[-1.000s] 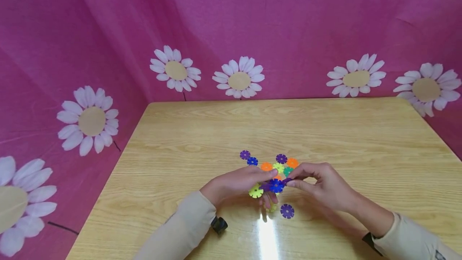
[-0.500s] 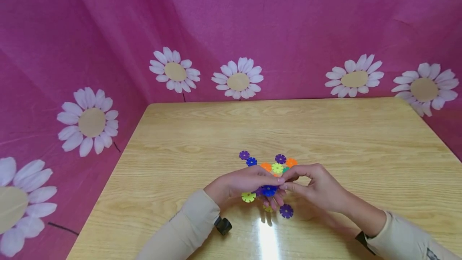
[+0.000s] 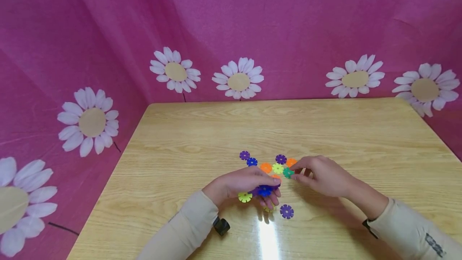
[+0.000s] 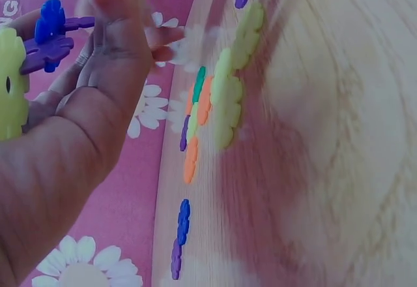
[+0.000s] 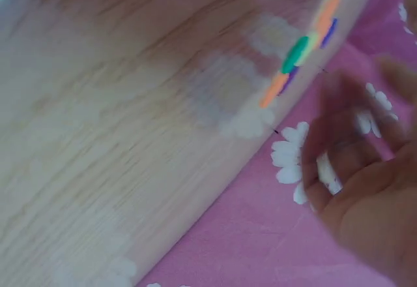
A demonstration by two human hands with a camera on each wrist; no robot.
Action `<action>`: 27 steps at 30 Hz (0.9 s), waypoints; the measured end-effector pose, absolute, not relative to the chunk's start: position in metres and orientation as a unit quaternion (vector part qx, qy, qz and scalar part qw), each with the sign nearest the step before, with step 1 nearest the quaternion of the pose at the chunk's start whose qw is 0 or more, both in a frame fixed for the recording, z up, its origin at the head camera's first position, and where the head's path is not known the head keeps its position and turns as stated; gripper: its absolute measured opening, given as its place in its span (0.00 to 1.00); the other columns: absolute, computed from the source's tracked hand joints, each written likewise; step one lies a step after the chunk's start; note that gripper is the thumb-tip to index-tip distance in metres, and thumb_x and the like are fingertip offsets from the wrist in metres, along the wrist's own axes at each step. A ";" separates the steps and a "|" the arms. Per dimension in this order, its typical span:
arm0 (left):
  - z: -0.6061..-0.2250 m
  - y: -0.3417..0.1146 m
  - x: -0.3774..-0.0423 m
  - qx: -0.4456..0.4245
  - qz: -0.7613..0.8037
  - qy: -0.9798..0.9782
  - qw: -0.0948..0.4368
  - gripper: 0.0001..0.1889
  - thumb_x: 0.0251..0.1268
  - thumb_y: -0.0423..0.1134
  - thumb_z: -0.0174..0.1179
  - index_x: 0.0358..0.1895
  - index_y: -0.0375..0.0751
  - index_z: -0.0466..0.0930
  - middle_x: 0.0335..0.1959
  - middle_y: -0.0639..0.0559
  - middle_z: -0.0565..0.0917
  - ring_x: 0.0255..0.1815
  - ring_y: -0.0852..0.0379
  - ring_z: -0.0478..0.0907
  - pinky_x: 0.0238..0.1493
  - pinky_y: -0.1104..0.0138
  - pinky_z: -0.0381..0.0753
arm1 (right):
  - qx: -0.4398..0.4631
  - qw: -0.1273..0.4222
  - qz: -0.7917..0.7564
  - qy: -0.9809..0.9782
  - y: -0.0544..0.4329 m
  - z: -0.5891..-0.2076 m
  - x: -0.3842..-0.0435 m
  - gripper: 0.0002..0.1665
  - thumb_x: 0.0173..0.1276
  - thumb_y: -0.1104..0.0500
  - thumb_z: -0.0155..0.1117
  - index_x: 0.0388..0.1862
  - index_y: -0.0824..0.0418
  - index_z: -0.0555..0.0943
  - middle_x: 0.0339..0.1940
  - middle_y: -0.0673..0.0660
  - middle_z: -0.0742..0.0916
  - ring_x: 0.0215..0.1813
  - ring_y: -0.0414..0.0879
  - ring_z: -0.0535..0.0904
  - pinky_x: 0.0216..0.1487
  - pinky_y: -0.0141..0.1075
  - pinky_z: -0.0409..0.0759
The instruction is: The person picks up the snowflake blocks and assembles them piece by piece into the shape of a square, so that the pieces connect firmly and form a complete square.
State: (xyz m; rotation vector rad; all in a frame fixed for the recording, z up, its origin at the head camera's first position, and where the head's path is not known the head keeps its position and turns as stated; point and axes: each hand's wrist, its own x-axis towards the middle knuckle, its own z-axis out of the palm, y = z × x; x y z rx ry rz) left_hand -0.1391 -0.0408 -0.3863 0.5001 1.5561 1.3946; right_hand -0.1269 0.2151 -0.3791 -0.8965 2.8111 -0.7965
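Joined flower-shaped interlocking discs, among them a yellow disc (image 3: 245, 197), a blue disc (image 3: 264, 190) and purple ones, are in my left hand (image 3: 249, 181). The thumb lies over them, with the fingers beneath. In the left wrist view the blue disc (image 4: 49, 26) stands crosswise in a purple disc (image 4: 47, 53). My right hand (image 3: 326, 177) is beside a green disc (image 3: 288, 172) that lies on the table. Its thumb and fingers are apart; in the right wrist view this hand (image 5: 365, 163) is blurred and nothing shows in it.
Loose discs lie on the wooden table (image 3: 202, 131): purple (image 3: 244, 155), blue (image 3: 252, 161), orange (image 3: 266, 167), yellow (image 3: 277, 168) and another purple one (image 3: 286, 211) nearer the front. A pink cloth with daisies (image 3: 288, 31) hangs behind the table.
The right hand has moved off the joined discs and over to the right, beside the green disc. The left hand keeps the joined discs, which have shifted slightly left and down.
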 end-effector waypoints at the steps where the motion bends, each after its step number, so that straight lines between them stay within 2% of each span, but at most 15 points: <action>1: -0.386 -0.041 -0.139 0.204 0.569 0.637 0.478 0.28 0.76 0.50 0.53 0.49 0.19 0.79 0.31 0.49 0.88 0.31 0.58 0.86 0.33 0.70 0.85 | -0.283 0.045 -0.238 0.928 0.215 -0.380 -0.129 0.12 0.67 0.56 0.69 0.46 0.61 0.87 0.36 0.47 0.89 0.31 0.32 0.78 0.32 0.28 0.81; 7: -0.384 -0.044 -0.137 0.210 0.564 0.641 0.476 0.28 0.76 0.50 0.53 0.48 0.19 0.79 0.31 0.50 0.88 0.30 0.59 0.86 0.32 0.71 0.85 | -0.256 0.046 -0.164 0.951 0.210 -0.386 -0.135 0.15 0.64 0.57 0.72 0.47 0.63 0.87 0.30 0.47 0.84 0.28 0.35 0.74 0.29 0.29 0.76; 14: -0.382 -0.043 -0.135 0.204 0.560 0.646 0.477 0.28 0.76 0.50 0.53 0.48 0.19 0.80 0.30 0.50 0.88 0.30 0.59 0.86 0.31 0.72 0.85 | -0.243 0.055 -0.145 0.958 0.208 -0.391 -0.138 0.17 0.63 0.56 0.73 0.49 0.61 0.87 0.29 0.47 0.82 0.26 0.37 0.71 0.26 0.29 0.71; 19: -0.384 -0.041 -0.134 0.202 0.555 0.653 0.474 0.27 0.76 0.49 0.53 0.46 0.21 0.81 0.29 0.50 0.88 0.29 0.58 0.86 0.30 0.71 0.85 | -0.255 0.035 -0.124 0.958 0.208 -0.396 -0.138 0.18 0.63 0.53 0.73 0.50 0.58 0.87 0.25 0.46 0.76 0.24 0.37 0.66 0.22 0.28 0.65; 27: -0.384 -0.041 -0.133 0.198 0.559 0.647 0.480 0.27 0.77 0.49 0.53 0.47 0.20 0.81 0.29 0.50 0.88 0.30 0.58 0.86 0.31 0.72 0.86 | -0.272 0.026 -0.114 0.955 0.204 -0.394 -0.138 0.17 0.62 0.54 0.74 0.50 0.55 0.87 0.26 0.47 0.74 0.24 0.38 0.65 0.21 0.28 0.63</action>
